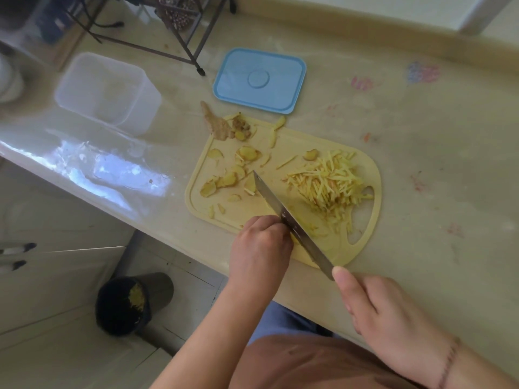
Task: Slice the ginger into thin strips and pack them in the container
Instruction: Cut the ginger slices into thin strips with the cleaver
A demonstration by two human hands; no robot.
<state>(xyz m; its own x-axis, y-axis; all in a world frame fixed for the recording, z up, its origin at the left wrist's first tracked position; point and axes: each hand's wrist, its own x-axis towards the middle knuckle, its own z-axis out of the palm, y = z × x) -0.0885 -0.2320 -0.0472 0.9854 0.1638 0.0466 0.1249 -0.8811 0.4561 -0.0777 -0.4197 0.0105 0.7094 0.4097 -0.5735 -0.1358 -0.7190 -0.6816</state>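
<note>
A yellow cutting board (247, 211) lies on the counter. A heap of thin ginger strips (330, 182) covers its right side, and several flat ginger slices (229, 179) are scattered on its left. An unpeeled ginger piece (217, 122) rests at the board's far left corner. My right hand (393, 318) grips the knife (286, 214) by its handle, blade tip pointing away over the board. My left hand (259, 245) is curled at the board's near edge, pressed against the blade's left side; what lies under it is hidden. A clear plastic container (108, 91) stands far left, apart from the board.
A blue lid (259, 80) lies flat beyond the board. The counter's front edge runs diagonally below my left hand. On the floor below stands a dark bin (132, 303) holding ginger peel. A metal stand's legs (179, 43) rise behind the container.
</note>
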